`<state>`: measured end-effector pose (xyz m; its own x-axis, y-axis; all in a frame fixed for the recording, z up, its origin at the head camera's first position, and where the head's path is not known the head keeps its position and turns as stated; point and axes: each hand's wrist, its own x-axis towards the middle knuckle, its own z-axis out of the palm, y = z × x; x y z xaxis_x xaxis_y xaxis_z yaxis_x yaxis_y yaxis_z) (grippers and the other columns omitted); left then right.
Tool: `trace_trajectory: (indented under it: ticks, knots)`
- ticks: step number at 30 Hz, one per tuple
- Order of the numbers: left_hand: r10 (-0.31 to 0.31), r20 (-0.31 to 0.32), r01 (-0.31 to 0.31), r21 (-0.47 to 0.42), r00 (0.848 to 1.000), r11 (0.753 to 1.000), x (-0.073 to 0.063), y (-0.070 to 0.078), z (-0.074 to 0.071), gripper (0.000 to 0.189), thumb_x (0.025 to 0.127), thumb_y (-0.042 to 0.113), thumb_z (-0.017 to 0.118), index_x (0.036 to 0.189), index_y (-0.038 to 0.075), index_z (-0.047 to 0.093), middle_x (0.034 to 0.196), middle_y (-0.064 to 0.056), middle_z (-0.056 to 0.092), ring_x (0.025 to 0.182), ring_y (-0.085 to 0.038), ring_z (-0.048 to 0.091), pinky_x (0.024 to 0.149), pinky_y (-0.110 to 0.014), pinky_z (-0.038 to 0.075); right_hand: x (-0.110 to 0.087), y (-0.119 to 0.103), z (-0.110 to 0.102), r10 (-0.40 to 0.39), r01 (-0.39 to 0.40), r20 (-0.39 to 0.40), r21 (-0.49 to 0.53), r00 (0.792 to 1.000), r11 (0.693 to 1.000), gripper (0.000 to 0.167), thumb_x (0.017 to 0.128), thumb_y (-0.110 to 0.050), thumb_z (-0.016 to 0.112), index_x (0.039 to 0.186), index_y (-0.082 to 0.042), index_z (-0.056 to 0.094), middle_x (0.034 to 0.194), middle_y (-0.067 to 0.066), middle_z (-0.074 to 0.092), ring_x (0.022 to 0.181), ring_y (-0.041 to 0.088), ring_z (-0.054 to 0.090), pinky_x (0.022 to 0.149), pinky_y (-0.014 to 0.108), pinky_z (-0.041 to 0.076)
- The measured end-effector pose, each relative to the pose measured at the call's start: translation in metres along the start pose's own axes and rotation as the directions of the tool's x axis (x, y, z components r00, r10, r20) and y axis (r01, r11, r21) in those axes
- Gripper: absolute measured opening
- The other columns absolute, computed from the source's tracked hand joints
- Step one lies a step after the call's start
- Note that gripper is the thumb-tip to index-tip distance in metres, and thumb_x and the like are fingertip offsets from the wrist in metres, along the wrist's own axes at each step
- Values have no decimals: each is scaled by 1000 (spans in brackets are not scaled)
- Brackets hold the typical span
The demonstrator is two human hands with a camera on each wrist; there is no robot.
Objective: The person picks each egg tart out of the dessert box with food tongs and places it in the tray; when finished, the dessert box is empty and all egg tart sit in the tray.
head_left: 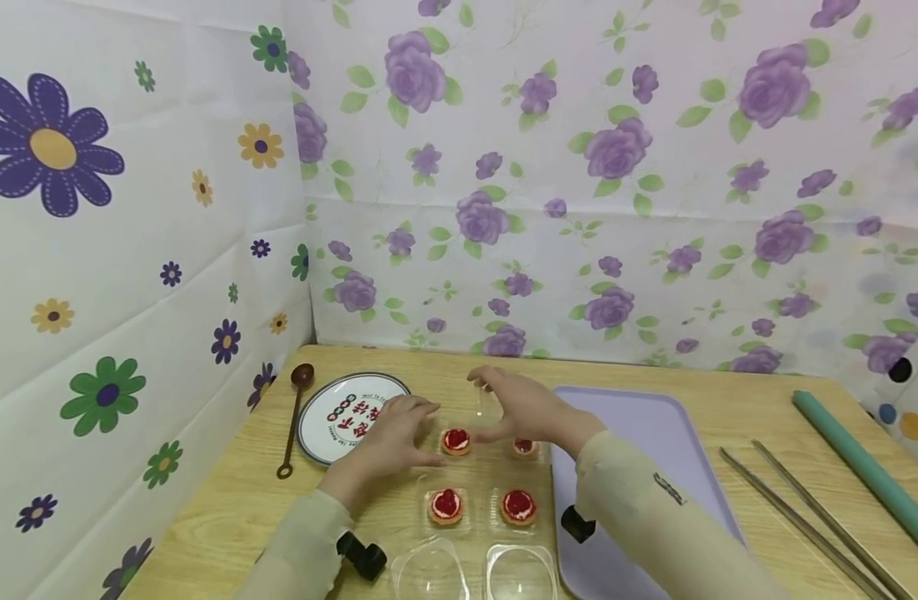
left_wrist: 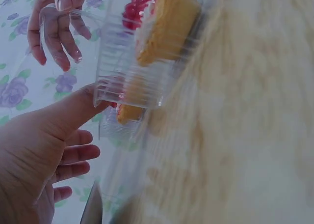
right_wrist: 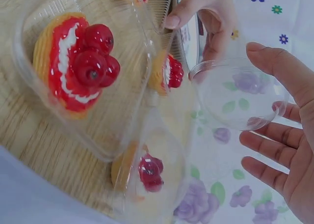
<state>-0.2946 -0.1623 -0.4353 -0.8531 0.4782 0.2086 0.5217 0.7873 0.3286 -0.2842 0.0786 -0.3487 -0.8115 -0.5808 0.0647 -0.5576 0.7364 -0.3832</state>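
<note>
Pale sleeves [head_left: 654, 508] lie behind spread fingers [right_wrist: 267, 146] — left hand [head_left: 391, 436] empty, right hand [head_left: 524, 408] loosely round a clear lid [right_wrist: 228, 98], grip unclear. A slip could smear the tart [head_left: 456, 442] between both thumbs.

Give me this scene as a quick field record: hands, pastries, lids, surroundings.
left_hand: the left hand is beside the far-left tart; thumb tip at its clear container's edge
right_hand: the right hand is at a raised clear lid, fingers relaxed; firm grip can't be told
tarts: four, red-topped, each in a clear container
near_lids: two clear lids, nearest the person
left_side: round plate, brown ladle
right_side: lavender tray, metal strips, teal rod
surface: wood-grain table
</note>
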Motion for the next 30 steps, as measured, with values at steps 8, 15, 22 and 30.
trace_trajectory:
  ticks: [8, 15, 22, 30]
  knots:
    - [38, -25, -39, -47, 999, 998, 1, 8, -14, 88, 67, 48, 83, 139, 11, 50, 136, -12, 53, 131, -33, 44, 114, -51, 29, -6, 3, -5, 0, 3, -41, 66, 999, 998, 85, 74, -44, 80, 142, -13, 39, 139, 6, 53, 124, 24, 54, 101, 46, 48]
    - [105, -44, -106, -28, 994, 994, 12, 24, -28, 93, 65, 51, 83, 142, 12, 46, 137, -11, 53, 130, -33, 45, 113, -53, 32, -8, 7, -4, -5, 12, -68, 107, 998, 994, 85, 75, -39, 81, 143, -12, 37, 141, 5, 50, 125, 24, 54, 101, 48, 47]
    - [106, -32, -108, -80, 994, 991, 22, 37, -36, 94, 68, 44, 84, 144, 9, 40, 142, -10, 51, 134, -32, 43, 113, -55, 30, -7, 11, -2, -30, 50, -115, 174, 993, 983, 84, 77, -36, 80, 144, -13, 34, 145, 5, 47, 125, 26, 54, 101, 50, 47]
    - [87, -12, -87, -160, 996, 983, 33, 38, -42, 85, 73, 38, 83, 141, 6, 44, 132, -11, 58, 125, -33, 50, 108, -53, 39, 1, 16, 0, -52, 90, -132, 301, 990, 949, 81, 81, -30, 78, 143, -8, 30, 147, 9, 44, 125, 33, 52, 97, 52, 49]
